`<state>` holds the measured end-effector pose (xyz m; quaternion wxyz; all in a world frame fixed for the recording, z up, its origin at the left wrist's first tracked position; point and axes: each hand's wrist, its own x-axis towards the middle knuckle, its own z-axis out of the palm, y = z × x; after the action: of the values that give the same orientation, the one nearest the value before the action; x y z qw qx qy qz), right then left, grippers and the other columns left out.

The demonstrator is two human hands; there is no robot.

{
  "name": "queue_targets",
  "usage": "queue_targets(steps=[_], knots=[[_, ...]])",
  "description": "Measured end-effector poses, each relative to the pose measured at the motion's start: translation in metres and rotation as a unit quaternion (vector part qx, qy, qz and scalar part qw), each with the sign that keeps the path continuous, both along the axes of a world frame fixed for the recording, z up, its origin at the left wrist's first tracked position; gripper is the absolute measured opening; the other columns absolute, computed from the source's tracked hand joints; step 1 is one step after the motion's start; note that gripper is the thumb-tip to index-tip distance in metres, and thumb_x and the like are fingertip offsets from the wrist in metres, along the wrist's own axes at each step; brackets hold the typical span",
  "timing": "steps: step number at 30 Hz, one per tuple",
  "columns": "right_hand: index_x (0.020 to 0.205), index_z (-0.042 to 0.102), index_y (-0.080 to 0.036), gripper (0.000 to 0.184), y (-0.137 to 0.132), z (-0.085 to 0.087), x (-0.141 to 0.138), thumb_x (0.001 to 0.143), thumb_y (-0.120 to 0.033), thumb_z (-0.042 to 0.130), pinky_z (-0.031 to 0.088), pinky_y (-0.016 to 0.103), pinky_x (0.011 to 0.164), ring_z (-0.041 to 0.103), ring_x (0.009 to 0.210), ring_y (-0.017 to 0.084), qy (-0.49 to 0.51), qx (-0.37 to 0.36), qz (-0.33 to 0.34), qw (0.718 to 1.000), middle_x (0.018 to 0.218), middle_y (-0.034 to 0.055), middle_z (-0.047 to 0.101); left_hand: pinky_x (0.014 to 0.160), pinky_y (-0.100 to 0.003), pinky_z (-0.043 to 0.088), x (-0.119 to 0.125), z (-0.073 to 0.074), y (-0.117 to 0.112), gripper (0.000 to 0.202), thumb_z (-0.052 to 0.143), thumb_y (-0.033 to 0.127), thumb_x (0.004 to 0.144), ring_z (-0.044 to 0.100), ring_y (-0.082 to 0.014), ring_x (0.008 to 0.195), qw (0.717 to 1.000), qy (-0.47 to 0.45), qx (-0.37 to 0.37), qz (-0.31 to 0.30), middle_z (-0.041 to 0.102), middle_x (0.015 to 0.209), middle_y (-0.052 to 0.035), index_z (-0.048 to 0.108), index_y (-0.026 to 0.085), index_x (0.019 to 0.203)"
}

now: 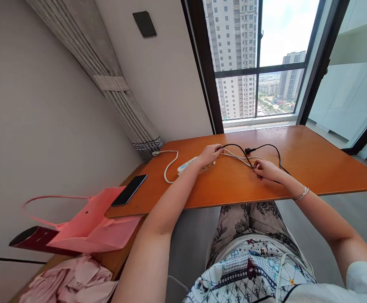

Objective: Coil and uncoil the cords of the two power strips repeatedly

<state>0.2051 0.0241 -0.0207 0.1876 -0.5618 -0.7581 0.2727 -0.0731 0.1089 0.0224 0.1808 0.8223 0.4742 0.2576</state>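
1. While gripping the black cord [238,146] above the bench [322,164] in left hand [211,155], by the strip [186,165], and right hand [265,170], farther right, draw it gently.
2. Better to ease clear of the white cord [237,157], just beside.
3. Probably best to leave the far plug [249,150] slack.

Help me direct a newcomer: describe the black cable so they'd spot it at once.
On the orange-brown table before the window, look between the left hand and right hand. The black cable arches there, held by both, its colour unlike the white cord near it.
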Motion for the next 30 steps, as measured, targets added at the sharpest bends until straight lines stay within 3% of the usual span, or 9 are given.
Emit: queue_targets(steps=[2,5,9,14,16,19,23,27,30], knots=[[0.101,0.054,-0.02,0.01,0.002,0.003,0.003,0.093,-0.027,0.05,0.045,0.025,0.061,0.063,0.057,0.014,0.093,0.017,-0.038,0.995,0.064,-0.0036,0.065,0.062,-0.027,0.046,0.001,0.016,-0.009,0.025,0.055,0.041,0.089,0.052,-0.0128,0.058,0.99,-0.126,-0.056,-0.027,0.056,0.066,0.0014,0.062,0.019,0.079],[0.102,0.054,-0.021,0.017,0.001,0.01,0.002,0.095,-0.035,0.049,0.045,0.026,0.06,0.063,0.057,0.014,0.146,0.066,-0.063,0.985,0.067,-0.0032,0.064,0.056,-0.022,0.043,0.007,0.034,-0.022,0.024,0.065,0.039,0.085,0.043,-0.0072,0.05,0.947,-0.297,-0.121,-0.039,0.051,0.065,0.0036,0.061,0.018,0.076],[0.104,0.059,-0.021,0.025,-0.01,0.017,-0.003,0.095,-0.044,0.05,0.044,0.027,0.063,0.064,0.062,0.016,0.102,0.148,-0.028,0.983,0.07,-0.0005,0.066,0.054,-0.018,0.044,0.013,0.05,-0.032,0.018,0.066,0.031,0.086,0.04,-0.0031,0.047,0.871,-0.467,-0.153,-0.015,0.05,0.066,0.0046,0.06,0.017,0.076],[0.122,0.056,-0.019,0.033,-0.021,0.01,-0.003,0.099,-0.038,0.042,0.046,0.03,0.072,0.068,0.079,0.021,0.079,0.198,-0.008,0.977,0.086,0.0061,0.073,0.058,-0.017,0.049,0.015,0.058,-0.04,0.013,0.059,0.028,0.092,0.045,-0.0025,0.048,0.792,-0.585,-0.173,-0.004,0.055,0.07,0.0038,0.06,0.017,0.084],[0.12,0.058,-0.017,0.033,-0.022,0.008,-0.003,0.1,-0.035,0.038,0.047,0.032,0.077,0.068,0.088,0.024,0.083,0.235,-0.031,0.968,0.097,0.0108,0.073,0.066,-0.021,0.053,0.02,0.056,-0.047,0.014,0.06,0.031,0.093,0.054,-0.0047,0.054,0.795,-0.583,-0.165,-0.028,0.063,0.077,0.0013,0.059,0.018,0.087],[0.117,0.062,-0.018,0.033,-0.026,0.011,-0.006,0.101,-0.035,0.039,0.048,0.034,0.084,0.068,0.099,0.026,0.066,0.28,-0.025,0.957,0.11,0.0134,0.072,0.082,-0.031,0.056,0.032,0.049,-0.06,0.024,0.067,0.04,0.09,0.069,-0.0126,0.075,0.829,-0.536,-0.14,-0.078,0.073,0.092,-0.0042,0.056,0.019,0.086],[0.117,0.067,-0.021,0.033,-0.04,0.025,-0.017,0.103,-0.038,0.042,0.048,0.032,0.084,0.068,0.097,0.024,0.006,0.307,0.007,0.952,0.108,0.0112,0.073,0.097,-0.04,0.053,0.047,0.041,-0.072,0.037,0.073,0.051,0.084,0.072,-0.0229,0.103,0.855,-0.49,-0.112,-0.127,0.076,0.101,-0.0085,0.055,0.019,0.084],[0.117,0.07,-0.023,0.034,-0.052,0.037,-0.027,0.104,-0.038,0.042,0.049,0.03,0.082,0.069,0.092,0.022,-0.017,0.346,0.058,0.936,0.101,0.0096,0.074,0.102,-0.042,0.05,0.054,0.037,-0.079,0.044,0.079,0.057,0.076,0.073,-0.0244,0.104,0.844,-0.497,-0.108,-0.171,0.077,0.103,-0.0083,0.057,0.019,0.085],[0.116,0.071,-0.022,0.034,-0.055,0.045,-0.032,0.104,-0.035,0.042,0.048,0.029,0.076,0.069,0.083,0.019,-0.008,0.396,0.095,0.913,0.096,0.0086,0.074,0.093,-0.039,0.053,0.058,0.035,-0.085,0.047,0.079,0.059,0.075,0.074,-0.022,0.091,0.839,-0.49,-0.136,-0.194,0.077,0.098,-0.0072,0.056,0.019,0.086]])
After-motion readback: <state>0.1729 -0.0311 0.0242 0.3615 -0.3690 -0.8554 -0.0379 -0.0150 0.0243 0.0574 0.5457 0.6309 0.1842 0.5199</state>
